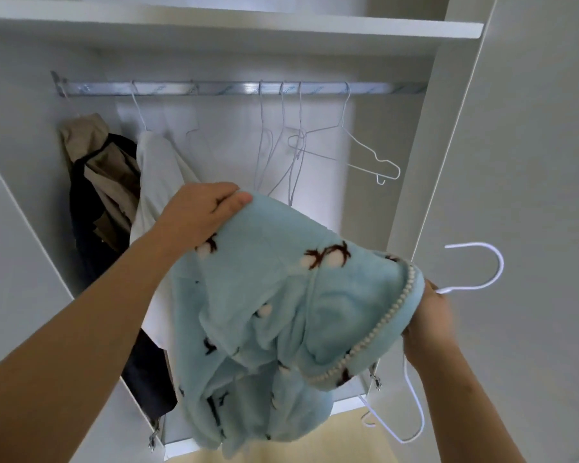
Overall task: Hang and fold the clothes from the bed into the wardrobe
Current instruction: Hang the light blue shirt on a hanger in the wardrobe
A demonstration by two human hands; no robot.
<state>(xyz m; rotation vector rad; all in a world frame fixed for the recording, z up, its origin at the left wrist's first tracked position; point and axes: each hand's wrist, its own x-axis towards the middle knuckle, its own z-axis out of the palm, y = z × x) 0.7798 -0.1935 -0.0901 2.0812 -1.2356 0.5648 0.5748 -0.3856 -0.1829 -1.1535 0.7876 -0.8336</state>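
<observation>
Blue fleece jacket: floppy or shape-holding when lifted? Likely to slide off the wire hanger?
Likely floppy: the blue fleece jacket sags in loose folds between the left hand and right hand. Probably light, since edge grips alone carry it. Its plush pile should cling to the thin white hanger reasonably well.

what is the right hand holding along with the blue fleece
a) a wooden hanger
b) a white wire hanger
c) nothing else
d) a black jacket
b: the right hand grips a white wire hanger at the edge of the blue fleece, with the hanger's hook sticking up above the hand.
</observation>
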